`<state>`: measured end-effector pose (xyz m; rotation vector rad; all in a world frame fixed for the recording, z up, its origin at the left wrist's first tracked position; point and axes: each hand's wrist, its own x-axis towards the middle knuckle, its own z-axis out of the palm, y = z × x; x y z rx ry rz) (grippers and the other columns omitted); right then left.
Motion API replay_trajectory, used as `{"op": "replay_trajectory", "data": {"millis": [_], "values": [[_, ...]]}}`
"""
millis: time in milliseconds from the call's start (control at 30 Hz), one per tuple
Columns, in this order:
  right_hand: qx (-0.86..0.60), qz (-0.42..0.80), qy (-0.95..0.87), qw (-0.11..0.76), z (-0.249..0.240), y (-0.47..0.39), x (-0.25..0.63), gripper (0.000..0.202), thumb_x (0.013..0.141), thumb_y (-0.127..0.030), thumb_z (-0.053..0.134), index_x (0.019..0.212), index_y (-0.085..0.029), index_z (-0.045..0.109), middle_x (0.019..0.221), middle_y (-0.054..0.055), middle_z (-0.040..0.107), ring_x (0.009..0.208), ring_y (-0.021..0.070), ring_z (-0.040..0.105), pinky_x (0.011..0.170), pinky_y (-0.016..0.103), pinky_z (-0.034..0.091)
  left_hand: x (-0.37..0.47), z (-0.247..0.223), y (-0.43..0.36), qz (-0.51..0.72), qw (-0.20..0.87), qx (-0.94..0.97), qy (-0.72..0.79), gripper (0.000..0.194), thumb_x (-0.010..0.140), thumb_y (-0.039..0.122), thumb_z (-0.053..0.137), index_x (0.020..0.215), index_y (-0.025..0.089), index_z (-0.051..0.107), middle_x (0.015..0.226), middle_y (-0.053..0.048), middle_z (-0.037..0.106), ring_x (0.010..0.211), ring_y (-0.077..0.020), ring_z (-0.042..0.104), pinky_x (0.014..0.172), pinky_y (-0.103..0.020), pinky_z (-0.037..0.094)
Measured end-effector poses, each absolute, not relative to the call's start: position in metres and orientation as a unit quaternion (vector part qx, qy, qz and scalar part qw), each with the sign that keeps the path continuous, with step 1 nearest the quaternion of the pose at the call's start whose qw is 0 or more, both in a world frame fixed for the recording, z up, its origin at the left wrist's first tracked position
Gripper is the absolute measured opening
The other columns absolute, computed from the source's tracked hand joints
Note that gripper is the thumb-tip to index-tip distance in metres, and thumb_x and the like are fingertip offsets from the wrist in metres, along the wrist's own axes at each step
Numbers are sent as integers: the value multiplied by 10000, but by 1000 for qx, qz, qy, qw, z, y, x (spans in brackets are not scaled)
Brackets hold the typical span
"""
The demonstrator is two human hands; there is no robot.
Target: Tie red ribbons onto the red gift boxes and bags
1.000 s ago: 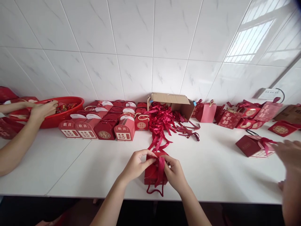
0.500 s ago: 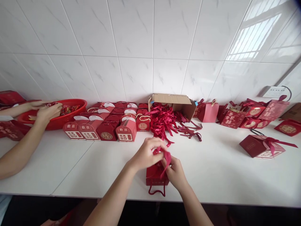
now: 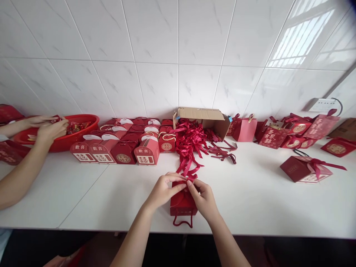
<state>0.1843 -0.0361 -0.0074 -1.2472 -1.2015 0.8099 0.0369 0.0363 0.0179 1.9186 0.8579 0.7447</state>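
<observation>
A small red gift box with a cord handle hanging over its near side lies at the table's front edge. Above its top, my left hand and my right hand meet with fingertips pinched together on red ribbon. Most of that ribbon is hidden by the fingers. Just behind the box, a heap of loose red ribbons spills from an open cardboard box.
Several red and white gift boxes stand in rows to the left. Farther left, a co-worker's hands hold something small over a red basin. At right are a ribboned box and several bags. A tiled wall backs the table.
My hands have come closer together and lower onto the box top. The ribbon loop that stood up between them has gone down into my fingers. The view has shifted slightly.
</observation>
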Motion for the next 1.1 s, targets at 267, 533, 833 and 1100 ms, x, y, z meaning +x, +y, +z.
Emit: {"op": "replay_trajectory", "data": {"millis": [267,533,833,1100], "values": [[-537,327,-436,644,-15,-36,171,239,865,-397,579,939,-218,438,598,-36,603,525,123,505,518,232,400,37,7,24,388,400,743,370,112,799,288,651,809,205,725,938,-73,712,987,-232,641,925,-379,490],[-565,250,-509,599,-10,-41,172,180,899,-337,519,902,-183,614,789,51,692,680,162,620,640,272,490,36,3,17,388,375,753,377,54,813,220,605,814,212,658,993,-69,690,1017,-237,621,947,-392,453],[-575,176,-572,558,-17,-44,180,134,863,-280,599,877,-182,690,864,76,637,756,181,627,683,303,534,40,-8,22,410,396,739,360,84,849,271,584,845,198,627,957,-57,661,975,-212,616,908,-345,468],[-550,229,-649,473,-16,-41,188,190,916,-286,513,788,-204,627,1405,100,481,1349,279,375,1089,500,334,43,-9,29,384,443,749,309,115,900,271,520,905,193,605,1024,-72,634,1041,-207,593,949,-350,464]]}}
